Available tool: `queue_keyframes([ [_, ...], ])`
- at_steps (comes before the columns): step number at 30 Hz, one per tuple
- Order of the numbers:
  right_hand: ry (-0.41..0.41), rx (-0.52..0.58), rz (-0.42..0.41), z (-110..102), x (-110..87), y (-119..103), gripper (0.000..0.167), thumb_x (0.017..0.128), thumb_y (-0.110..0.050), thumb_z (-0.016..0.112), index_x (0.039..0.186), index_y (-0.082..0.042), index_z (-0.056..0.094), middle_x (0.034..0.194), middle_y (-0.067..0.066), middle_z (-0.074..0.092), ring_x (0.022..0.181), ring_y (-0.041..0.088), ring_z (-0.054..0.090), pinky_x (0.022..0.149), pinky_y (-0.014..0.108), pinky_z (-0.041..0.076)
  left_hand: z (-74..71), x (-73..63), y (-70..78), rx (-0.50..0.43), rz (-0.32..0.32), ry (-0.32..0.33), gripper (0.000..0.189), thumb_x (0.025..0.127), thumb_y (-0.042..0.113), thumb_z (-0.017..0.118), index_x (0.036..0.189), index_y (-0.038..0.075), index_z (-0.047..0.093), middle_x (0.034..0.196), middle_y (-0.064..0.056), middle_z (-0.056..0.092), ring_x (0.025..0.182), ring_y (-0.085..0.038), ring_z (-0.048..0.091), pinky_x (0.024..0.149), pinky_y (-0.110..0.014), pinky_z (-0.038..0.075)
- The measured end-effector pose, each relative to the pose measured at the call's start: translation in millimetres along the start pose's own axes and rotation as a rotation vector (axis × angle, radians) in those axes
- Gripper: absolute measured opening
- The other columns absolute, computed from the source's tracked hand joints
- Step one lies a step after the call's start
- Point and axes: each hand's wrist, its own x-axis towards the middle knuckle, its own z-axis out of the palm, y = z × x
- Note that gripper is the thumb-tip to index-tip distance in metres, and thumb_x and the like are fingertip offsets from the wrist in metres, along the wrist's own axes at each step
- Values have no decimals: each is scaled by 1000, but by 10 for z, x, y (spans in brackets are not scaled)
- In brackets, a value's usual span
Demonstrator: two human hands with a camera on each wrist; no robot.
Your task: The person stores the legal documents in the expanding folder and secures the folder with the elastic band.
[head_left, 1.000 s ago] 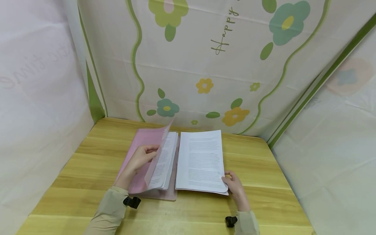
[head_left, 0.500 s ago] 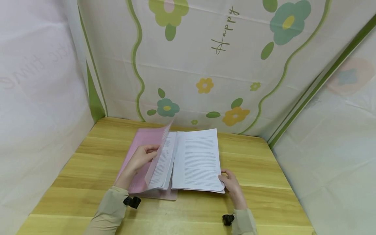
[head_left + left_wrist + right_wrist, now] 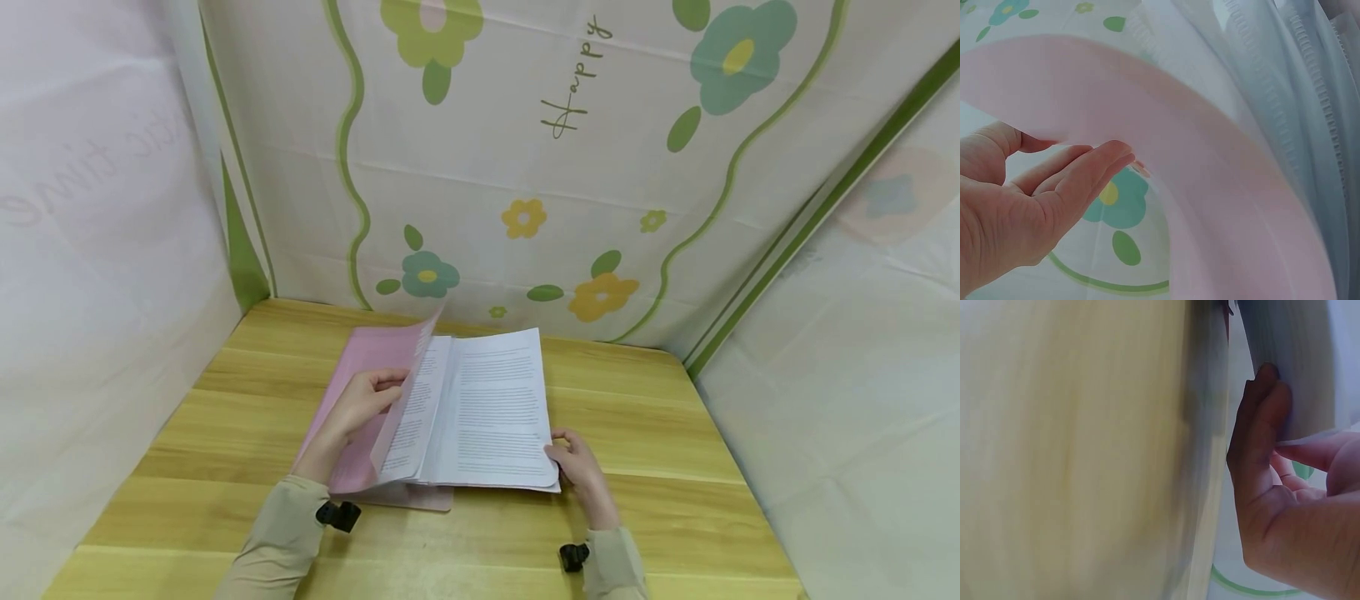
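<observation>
A pink folder (image 3: 378, 348) lies on the table, its front cover lifted and leaning left over printed pages inside. My left hand (image 3: 366, 406) holds that cover near its edge; in the left wrist view, thumb and fingers meet at the curved pink cover (image 3: 1210, 162), beside several translucent sleeves (image 3: 1310, 81). To the right, my right hand (image 3: 579, 468) grips a stack of printed sheets (image 3: 501, 408) by its lower right edge. The stack's left side meets the folder's inner pages; whether it is inside a sleeve cannot be told. In the right wrist view, fingers lie under the paper (image 3: 1307, 369).
The wooden table (image 3: 645, 400) extends on both sides and in front of the folder. A flowered cloth wall (image 3: 465, 167) rises at the back, with pale cloth walls (image 3: 97, 275) at the sides. Each wrist carries a small black camera (image 3: 339, 516).
My right hand has moved left with the printed sheets, closing the gap between them and the folder's inner pages. My left hand and the lifted pink cover have stayed in place.
</observation>
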Motion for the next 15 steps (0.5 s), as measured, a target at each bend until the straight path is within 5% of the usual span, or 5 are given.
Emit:
queue_keyframes([
  [8,-36,-1,-6,84,-20,-60,29,94,-1,56,121,8,51,61,-5,59,44,6,31,45,20,28,9,8,-3,-9,4,0,44,97,11,54,139,-4,54,134,-25,62,118,-31,63,87,-33,58],
  [15,-100,32,0,161,-23,-81,34,95,-3,56,126,9,48,75,-1,70,54,5,51,51,20,40,30,6,-5,-20,-1,-2,45,96,9,53,139,-5,53,134,-26,61,118,-34,63,89,-35,58],
])
